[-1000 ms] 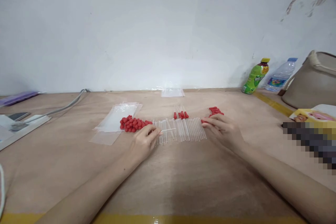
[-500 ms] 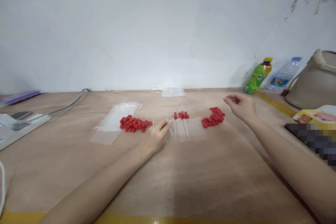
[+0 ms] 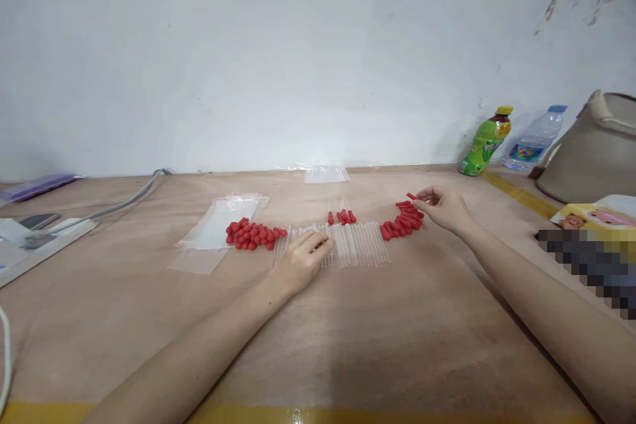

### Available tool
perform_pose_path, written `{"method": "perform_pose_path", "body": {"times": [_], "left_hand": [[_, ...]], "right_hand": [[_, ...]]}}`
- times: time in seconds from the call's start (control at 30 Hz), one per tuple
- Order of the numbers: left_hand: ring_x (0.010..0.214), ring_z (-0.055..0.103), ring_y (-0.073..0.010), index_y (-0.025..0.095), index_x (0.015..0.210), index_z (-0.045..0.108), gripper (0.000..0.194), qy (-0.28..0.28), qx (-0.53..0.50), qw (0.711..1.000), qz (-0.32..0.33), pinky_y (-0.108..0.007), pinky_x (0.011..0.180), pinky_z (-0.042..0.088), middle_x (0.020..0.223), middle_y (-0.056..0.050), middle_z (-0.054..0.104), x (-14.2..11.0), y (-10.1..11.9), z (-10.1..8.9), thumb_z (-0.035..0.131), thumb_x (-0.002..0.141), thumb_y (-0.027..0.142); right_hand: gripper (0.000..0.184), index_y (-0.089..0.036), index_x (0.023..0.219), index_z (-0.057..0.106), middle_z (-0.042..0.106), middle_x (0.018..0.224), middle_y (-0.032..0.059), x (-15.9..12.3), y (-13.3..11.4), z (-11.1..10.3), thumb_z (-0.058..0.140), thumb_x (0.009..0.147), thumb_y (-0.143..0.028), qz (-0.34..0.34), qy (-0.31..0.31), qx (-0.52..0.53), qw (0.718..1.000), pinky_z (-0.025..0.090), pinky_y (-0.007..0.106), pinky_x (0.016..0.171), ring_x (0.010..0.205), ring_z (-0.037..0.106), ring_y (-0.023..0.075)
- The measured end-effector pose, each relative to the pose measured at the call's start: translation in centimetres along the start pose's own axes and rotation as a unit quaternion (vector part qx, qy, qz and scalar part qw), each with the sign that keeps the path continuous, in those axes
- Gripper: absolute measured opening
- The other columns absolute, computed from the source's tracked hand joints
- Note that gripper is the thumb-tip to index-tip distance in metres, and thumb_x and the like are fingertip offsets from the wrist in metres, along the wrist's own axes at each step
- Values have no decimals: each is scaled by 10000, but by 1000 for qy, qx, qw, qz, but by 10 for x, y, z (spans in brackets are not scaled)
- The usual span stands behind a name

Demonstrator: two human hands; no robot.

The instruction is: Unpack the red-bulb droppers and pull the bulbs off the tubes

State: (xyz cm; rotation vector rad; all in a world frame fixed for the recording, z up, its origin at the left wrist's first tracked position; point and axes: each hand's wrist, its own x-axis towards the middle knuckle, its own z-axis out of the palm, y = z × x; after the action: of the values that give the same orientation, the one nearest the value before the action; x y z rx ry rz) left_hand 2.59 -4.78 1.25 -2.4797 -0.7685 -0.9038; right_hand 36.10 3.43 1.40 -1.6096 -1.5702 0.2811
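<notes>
My right hand [image 3: 442, 209] pinches a red rubber dropper bulb [image 3: 412, 196] by one end, just above a curved row of red bulbs [image 3: 401, 224]. My left hand [image 3: 304, 257] rests over the left part of a row of clear dropper tubes [image 3: 360, 245], its fingers curled together. What those fingers hold, if anything, is hidden. Left of the tubes lies a heap of red bulbs [image 3: 251, 235]. Behind the row, several tubes with red bulbs fitted [image 3: 342, 216] lie pointing at the wall.
Clear plastic bags [image 3: 211, 222] lie under and behind the left heap, with another small bag stack [image 3: 326, 175] by the wall. A green bottle [image 3: 484, 146], a water bottle [image 3: 536, 142] and a beige bag [image 3: 591, 152] stand back right. A grey cable [image 3: 124, 202] crosses the left side.
My right hand has moved left to the curved bulb row, and a red bulb now shows at its fingertips. My left hand has shifted slightly right over the tubes.
</notes>
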Motion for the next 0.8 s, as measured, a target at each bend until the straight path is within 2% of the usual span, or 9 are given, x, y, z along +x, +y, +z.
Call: {"method": "perform_pose_path", "body": {"times": [0.17, 0.33, 0.47, 0.6, 0.7, 0.8], "left_hand": [[815, 533, -149, 161, 961, 570, 259, -3, -27, 999, -16, -272, 710, 474, 904, -58, 590, -2, 0, 3, 381, 828, 43], [798, 541, -167, 148, 929, 588, 190, -45, -33, 996, -63, -289, 697, 481, 892, -74, 590, 0, 2, 3, 422, 843, 118], [885, 528, -213, 139, 967, 587, 230, -86, -41, 991, -90, -360, 770, 467, 943, -99, 582, 6, 8, -6, 468, 849, 297], [1006, 475, -293, 132, 1082, 549, 517, -117, -35, 987, -108, -468, 827, 424, 1081, -141, 538, 0, 12, -19, 526, 753, 530], [1036, 458, -284, 159, 1139, 514, 491, -105, -52, 987, -113, -496, 874, 387, 1116, -129, 519, -16, 13, -26, 541, 766, 476], [1008, 472, -244, 172, 1117, 521, 354, -60, -82, 986, -134, -468, 889, 390, 1062, -109, 534, -32, 14, -30, 534, 802, 332]], "right_hand": [[266, -160, 756, 626, 580, 570, 11, -3, 1, 0, 596, 653, -404, 2, -51, -18, 999, 347, 232, 463, 495, 487, 114], [313, -173, 748, 654, 578, 534, 7, -4, 2, 2, 577, 660, -464, -5, -77, -53, 996, 318, 240, 443, 456, 470, 115], [361, -176, 799, 673, 544, 474, -3, -5, 0, -2, 545, 677, -491, 16, -40, -90, 995, 303, 246, 432, 427, 459, 122], [310, -178, 789, 670, 546, 480, 2, -6, -8, -7, 527, 703, -438, 26, 30, -103, 994, 330, 253, 466, 459, 485, 137], [272, -187, 784, 664, 589, 550, 15, -9, -25, -4, 519, 718, -408, 6, 38, -96, 995, 350, 254, 496, 513, 519, 147], [225, -201, 745, 654, 650, 705, 24, -13, -50, 9, 514, 725, -376, -49, -7, -101, 994, 376, 252, 554, 632, 567, 159]]}}
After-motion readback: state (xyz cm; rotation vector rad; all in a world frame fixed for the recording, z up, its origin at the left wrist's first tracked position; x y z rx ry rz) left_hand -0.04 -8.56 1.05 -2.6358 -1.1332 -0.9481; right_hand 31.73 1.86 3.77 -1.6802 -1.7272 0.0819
